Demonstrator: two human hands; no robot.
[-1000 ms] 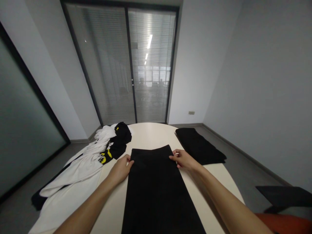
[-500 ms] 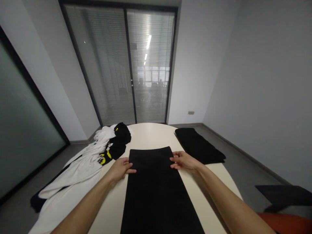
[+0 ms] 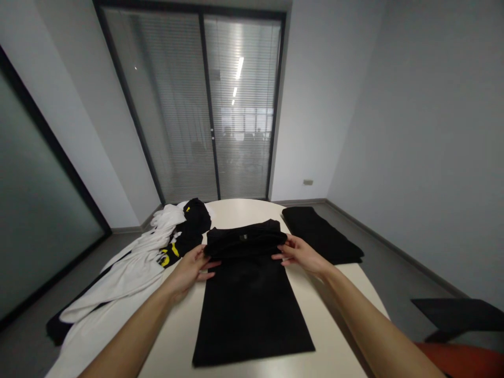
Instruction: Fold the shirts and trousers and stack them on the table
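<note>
A long black garment (image 3: pixel 252 304) lies folded lengthwise on the pale round table (image 3: pixel 244 212) in front of me. Its far end is lifted and curled back toward me, showing a small label. My left hand (image 3: pixel 191 268) grips the left corner of that raised end, thumb over the cloth. My right hand (image 3: pixel 301 254) grips the right corner in the same way.
A folded black garment (image 3: pixel 321 233) lies at the table's right rim. A heap of white clothes (image 3: pixel 129 270) and a black garment with yellow print (image 3: pixel 189 231) cover the left side. Glass doors with blinds stand behind. An orange seat edge (image 3: pixel 460 359) shows at the lower right.
Both hands have taken hold of the garment's far corners and lifted that end up, folding it back toward me. The near hem has slid farther onto the table.
</note>
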